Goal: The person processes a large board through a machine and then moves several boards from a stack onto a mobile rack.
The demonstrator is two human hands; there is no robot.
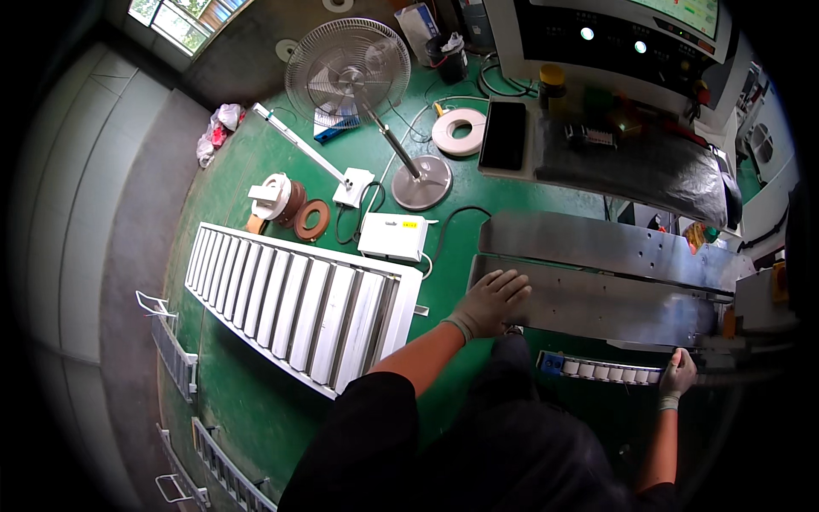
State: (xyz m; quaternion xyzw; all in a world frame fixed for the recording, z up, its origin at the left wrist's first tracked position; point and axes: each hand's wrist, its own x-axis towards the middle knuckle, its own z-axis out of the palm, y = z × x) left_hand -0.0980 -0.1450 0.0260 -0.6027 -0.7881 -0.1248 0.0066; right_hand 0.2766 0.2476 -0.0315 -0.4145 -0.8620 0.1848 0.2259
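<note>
My left hand (493, 305), in a thin grey glove, lies flat with its fingers stretched out at the left end of a long grey metal plate (589, 300). It holds nothing that I can see. My right hand (678, 375), gloved alike, is closed beside the right end of a narrow roller strip (606, 372) with white rollers and a blue end. Its fingers curl at the near edge of the plate; what they grip, if anything, is hidden. A second metal plate (597, 243) runs parallel behind the first, with a dark gap between them.
To the left stands a white roller conveyor (290, 294). A white box (392, 235), a pedestal fan (420, 183), and tape rolls (312, 219) are on the green floor. A machine with a control panel (614, 34) rises at the back right, with a black tablet (503, 135) before it.
</note>
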